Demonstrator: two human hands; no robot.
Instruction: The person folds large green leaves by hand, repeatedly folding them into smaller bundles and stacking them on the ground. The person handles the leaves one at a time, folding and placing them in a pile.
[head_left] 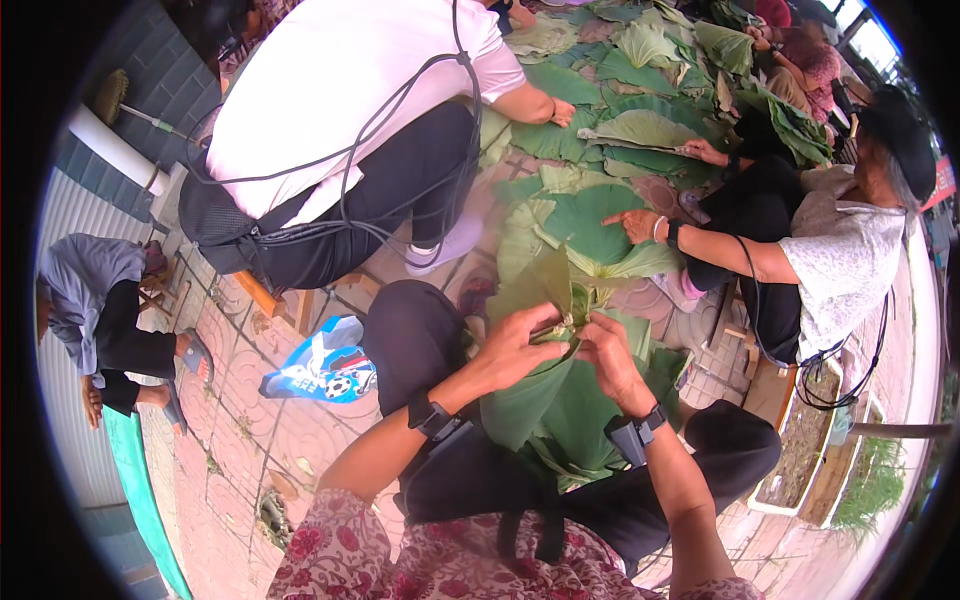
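Large green lotus leaves (pixel 530 400) hang from my two hands over my lap. My left hand (pixel 518 348) pinches the gathered, pale centre of the leaves between thumb and fingers. Close beside it, my right hand (pixel 610 358) has its fingertips closed on the same crumpled, yellowish part. What exactly lies between the fingertips is too small to make out. More lotus leaves (pixel 585 445) are spread under my hands, between my knees. Just beyond, a flat pile of lotus leaves (pixel 590 222) lies on the paving.
A person in a white shirt (pixel 350 100) sits at front left, with cables across the back. At right, another seated person (pixel 840 240) points at the leaf pile. A blue-and-white bag (pixel 330 365) lies left of my knee. Someone else (pixel 110 300) sits far left. Planters (pixel 810 450) stand at right.
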